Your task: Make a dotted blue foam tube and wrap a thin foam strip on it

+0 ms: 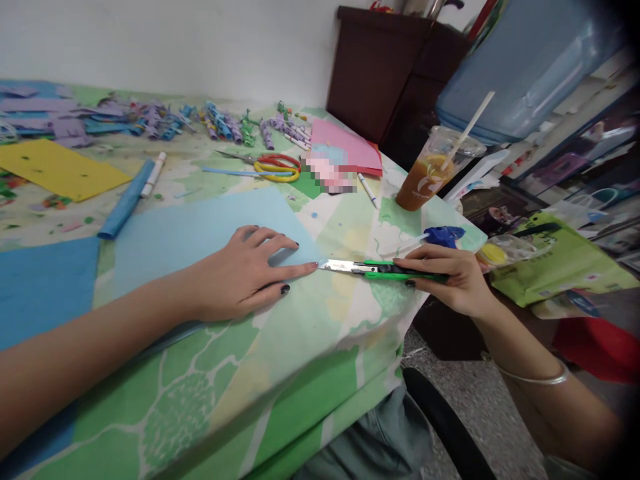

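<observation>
At far left, a darker blue sheet [47, 287] lies below a yellow sheet [65, 170], with a rolled blue paper tube [127, 200] to their right. Next comes the light blue sheet [200, 220], spread on the patterned tablecloth [300, 353]. The left hand [243, 270] rests palm down on it, fingers fanned and open, gripping nothing, its index finger stretched right to the sheet's corner. Beyond the sheet sit scissors [277, 167] with 2 handle loops, red and yellow. The green utility knife [377, 269] points left, its blade tip apparently touching that corner. A drink cup [425, 175] stands behind. The right hand [450, 273], wrist angled inward, pinches the knife's handle closed between thumb and fingers.
</observation>
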`<action>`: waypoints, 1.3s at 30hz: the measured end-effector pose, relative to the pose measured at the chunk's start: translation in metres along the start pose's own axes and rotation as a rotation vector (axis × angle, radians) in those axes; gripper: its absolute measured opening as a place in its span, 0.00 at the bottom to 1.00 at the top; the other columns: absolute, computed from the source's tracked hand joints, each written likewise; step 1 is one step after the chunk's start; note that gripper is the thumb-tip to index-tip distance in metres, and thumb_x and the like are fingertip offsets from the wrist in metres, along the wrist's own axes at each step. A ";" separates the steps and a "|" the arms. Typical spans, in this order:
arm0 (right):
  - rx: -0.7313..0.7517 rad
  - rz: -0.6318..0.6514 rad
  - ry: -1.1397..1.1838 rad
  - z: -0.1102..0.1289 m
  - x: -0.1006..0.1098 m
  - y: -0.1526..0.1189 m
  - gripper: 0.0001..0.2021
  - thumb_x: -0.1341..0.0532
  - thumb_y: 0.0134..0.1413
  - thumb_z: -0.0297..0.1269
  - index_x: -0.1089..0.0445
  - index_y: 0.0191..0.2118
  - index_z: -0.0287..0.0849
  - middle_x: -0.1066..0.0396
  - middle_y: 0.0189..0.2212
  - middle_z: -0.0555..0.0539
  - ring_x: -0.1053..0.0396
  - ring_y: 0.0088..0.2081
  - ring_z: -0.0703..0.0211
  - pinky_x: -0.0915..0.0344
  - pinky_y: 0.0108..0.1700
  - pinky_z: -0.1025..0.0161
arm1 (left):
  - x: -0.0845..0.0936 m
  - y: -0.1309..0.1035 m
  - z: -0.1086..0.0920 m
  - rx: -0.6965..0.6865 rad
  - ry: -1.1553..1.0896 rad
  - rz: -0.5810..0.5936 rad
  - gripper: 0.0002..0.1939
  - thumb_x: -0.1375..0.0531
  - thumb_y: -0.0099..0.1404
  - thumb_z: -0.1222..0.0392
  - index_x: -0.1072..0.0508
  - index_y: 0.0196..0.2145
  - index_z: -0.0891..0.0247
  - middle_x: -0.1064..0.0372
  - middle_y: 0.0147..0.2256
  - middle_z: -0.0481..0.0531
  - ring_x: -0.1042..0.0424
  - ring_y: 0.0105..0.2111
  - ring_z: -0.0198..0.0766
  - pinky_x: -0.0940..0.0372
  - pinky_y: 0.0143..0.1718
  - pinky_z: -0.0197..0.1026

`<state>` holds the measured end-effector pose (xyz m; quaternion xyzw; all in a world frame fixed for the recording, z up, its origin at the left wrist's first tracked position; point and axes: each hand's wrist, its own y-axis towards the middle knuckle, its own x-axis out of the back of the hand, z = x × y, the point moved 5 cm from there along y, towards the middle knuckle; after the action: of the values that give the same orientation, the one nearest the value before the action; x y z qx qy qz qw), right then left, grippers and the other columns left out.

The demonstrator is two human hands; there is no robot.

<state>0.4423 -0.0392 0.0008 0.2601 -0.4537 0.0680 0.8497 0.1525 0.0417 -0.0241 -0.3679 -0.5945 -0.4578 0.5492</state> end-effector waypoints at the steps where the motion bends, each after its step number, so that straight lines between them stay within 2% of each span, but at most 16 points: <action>1: -0.001 0.002 -0.001 0.000 0.000 0.000 0.17 0.38 0.54 0.32 0.26 0.50 0.48 0.26 0.38 0.43 0.28 0.38 0.54 0.32 0.38 0.59 | 0.000 0.000 0.000 0.000 -0.003 -0.003 0.25 0.54 0.69 0.53 0.46 0.63 0.40 0.44 0.56 0.57 0.43 0.51 0.54 0.49 0.52 0.60; 11: -0.015 0.013 0.017 0.000 -0.002 -0.001 0.16 0.39 0.54 0.33 0.26 0.50 0.48 0.26 0.39 0.43 0.28 0.38 0.54 0.31 0.39 0.58 | 0.001 0.000 0.000 -0.012 0.009 -0.015 0.26 0.54 0.69 0.55 0.48 0.63 0.40 0.43 0.56 0.56 0.44 0.51 0.53 0.49 0.52 0.59; 21: 0.009 0.008 -0.010 0.002 -0.002 -0.002 0.18 0.39 0.53 0.28 0.26 0.51 0.47 0.26 0.39 0.43 0.28 0.39 0.54 0.32 0.39 0.59 | 0.002 0.000 -0.001 0.002 -0.025 -0.018 0.25 0.53 0.69 0.55 0.45 0.62 0.40 0.43 0.56 0.56 0.43 0.52 0.54 0.50 0.54 0.59; 39: 0.001 0.008 -0.020 0.006 -0.004 0.001 0.16 0.39 0.55 0.35 0.25 0.49 0.49 0.25 0.39 0.44 0.27 0.38 0.54 0.31 0.39 0.59 | 0.000 -0.001 0.004 0.016 -0.058 -0.042 0.24 0.54 0.70 0.56 0.44 0.62 0.39 0.42 0.55 0.56 0.43 0.51 0.53 0.49 0.52 0.59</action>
<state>0.4356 -0.0410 0.0006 0.2592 -0.4630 0.0692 0.8448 0.1509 0.0453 -0.0243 -0.3639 -0.6216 -0.4536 0.5248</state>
